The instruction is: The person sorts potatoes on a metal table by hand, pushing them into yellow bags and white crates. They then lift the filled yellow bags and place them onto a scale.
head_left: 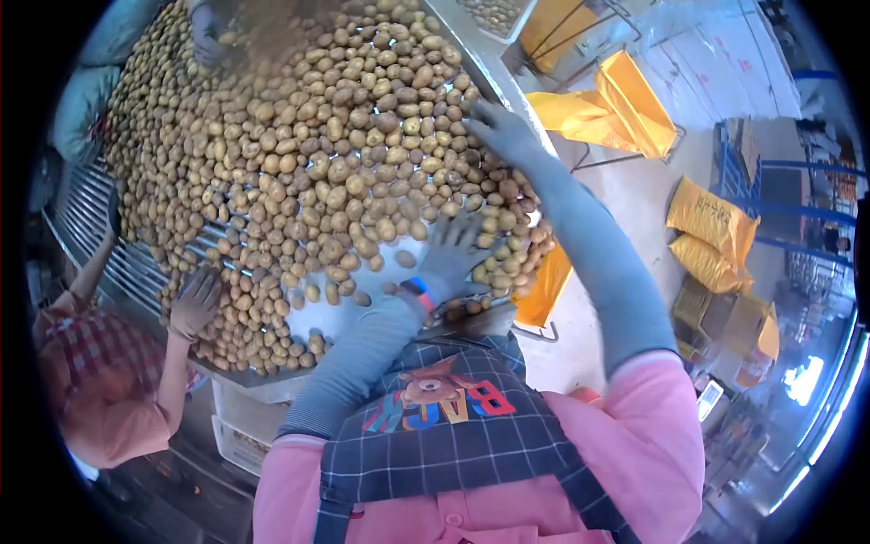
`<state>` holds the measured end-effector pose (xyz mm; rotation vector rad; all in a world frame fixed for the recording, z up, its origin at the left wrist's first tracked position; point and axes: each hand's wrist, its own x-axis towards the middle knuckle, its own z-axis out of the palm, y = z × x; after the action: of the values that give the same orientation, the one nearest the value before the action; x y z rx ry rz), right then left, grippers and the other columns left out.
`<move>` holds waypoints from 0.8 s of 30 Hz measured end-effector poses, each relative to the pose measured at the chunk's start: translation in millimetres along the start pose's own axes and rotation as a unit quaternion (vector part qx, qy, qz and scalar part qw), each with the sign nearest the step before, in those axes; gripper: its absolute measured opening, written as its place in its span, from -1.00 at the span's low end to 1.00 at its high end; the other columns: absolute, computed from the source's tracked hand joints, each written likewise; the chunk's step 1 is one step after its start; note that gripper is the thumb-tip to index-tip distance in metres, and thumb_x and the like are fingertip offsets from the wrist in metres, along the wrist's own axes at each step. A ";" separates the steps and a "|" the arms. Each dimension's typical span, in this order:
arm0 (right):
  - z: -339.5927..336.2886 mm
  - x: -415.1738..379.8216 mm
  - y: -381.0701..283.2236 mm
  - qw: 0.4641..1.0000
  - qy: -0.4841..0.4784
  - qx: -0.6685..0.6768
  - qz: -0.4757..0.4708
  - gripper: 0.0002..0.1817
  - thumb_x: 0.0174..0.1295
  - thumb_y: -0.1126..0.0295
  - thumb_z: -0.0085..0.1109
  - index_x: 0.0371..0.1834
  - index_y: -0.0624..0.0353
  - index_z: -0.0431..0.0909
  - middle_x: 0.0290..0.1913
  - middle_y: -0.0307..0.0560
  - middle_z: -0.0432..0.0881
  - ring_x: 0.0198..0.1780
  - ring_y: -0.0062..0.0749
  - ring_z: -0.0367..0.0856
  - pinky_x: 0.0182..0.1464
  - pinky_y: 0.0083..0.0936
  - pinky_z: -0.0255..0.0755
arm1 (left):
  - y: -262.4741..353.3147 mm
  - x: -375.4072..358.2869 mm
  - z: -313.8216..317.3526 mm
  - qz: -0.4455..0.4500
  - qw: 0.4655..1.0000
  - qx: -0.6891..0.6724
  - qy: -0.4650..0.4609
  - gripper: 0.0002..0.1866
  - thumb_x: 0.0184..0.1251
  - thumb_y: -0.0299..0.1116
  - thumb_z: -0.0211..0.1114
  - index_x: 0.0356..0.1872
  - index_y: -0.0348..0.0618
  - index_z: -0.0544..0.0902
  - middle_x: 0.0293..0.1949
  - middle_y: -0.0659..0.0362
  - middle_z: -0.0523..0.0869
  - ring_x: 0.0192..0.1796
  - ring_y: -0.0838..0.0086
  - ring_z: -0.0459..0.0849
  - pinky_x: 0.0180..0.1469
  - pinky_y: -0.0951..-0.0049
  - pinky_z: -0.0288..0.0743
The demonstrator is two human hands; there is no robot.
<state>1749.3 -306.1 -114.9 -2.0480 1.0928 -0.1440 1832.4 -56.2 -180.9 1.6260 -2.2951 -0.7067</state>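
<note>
Small brown-yellow potatoes cover a broad metal sorting table, whose bare surface shows just left of my left hand. My left hand, in a grey glove with a coloured band at the wrist, lies spread on the potatoes near the front corner. Its fingers point away from me and grip nothing that I can see. At the right rim, my right hand, gloved too, reaches over the edge of the pile. Its fingers stretch out and touch the outer potatoes, slightly blurred.
A co-worker's gloved hand rests on potatoes at the left; another person's hand is at the far end. Slatted metal bars edge the left side. Yellow sacks and an open yellow bag stand to the right. A white crate sits below.
</note>
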 end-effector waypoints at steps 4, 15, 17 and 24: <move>68.8 67.2 -52.2 0.976 0.036 -0.203 0.066 -0.18 0.14 -0.49 0.03 0.36 -0.28 0.48 0.43 0.07 0.39 0.44 0.17 0.32 0.36 0.21 0.22 | -33.1 8.2 -31.7 0.122 0.982 -0.146 -0.013 -0.50 0.14 -0.08 0.38 0.14 0.07 0.66 0.24 -0.06 0.54 0.36 0.05 0.42 0.43 -0.06 0.18; 85.0 -169.6 36.6 0.907 -0.150 -0.252 -0.304 -0.51 0.12 0.03 0.27 0.18 -0.31 0.54 0.47 -0.17 0.33 0.48 -0.15 0.28 0.51 0.36 -0.12 | -113.8 -217.3 -88.7 -0.153 0.978 0.139 0.017 0.08 -0.05 0.29 0.49 0.54 0.20 0.26 0.58 -0.30 -0.10 0.60 -0.29 -0.13 0.51 -0.39 -0.27; 48.9 -170.7 56.6 0.906 -0.188 -0.276 -0.261 -0.48 0.10 0.04 0.31 0.19 -0.33 0.55 0.48 -0.14 0.31 0.49 -0.14 0.27 0.51 0.35 -0.09 | -82.9 -207.2 -43.9 -0.097 0.990 0.079 0.069 0.10 -0.10 0.33 0.50 0.54 0.27 0.26 0.59 -0.24 -0.07 0.58 -0.36 -0.16 0.48 -0.48 -0.22; 39.5 -17.7 50.4 0.930 0.155 -0.239 -0.232 -0.38 0.26 -0.03 0.19 0.42 -0.32 0.42 0.42 -0.02 0.38 0.43 0.03 0.29 0.46 0.14 0.09 | -1.3 -11.3 -9.8 0.075 0.996 0.015 0.050 -0.25 -0.05 -0.06 0.49 0.32 0.28 0.53 0.43 -0.04 0.32 0.43 -0.18 0.28 0.46 -0.36 0.10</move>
<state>1722.6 -285.4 -172.1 -2.7799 0.8540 -0.4942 1841.9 -48.5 -172.2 1.4462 -2.3365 -0.5475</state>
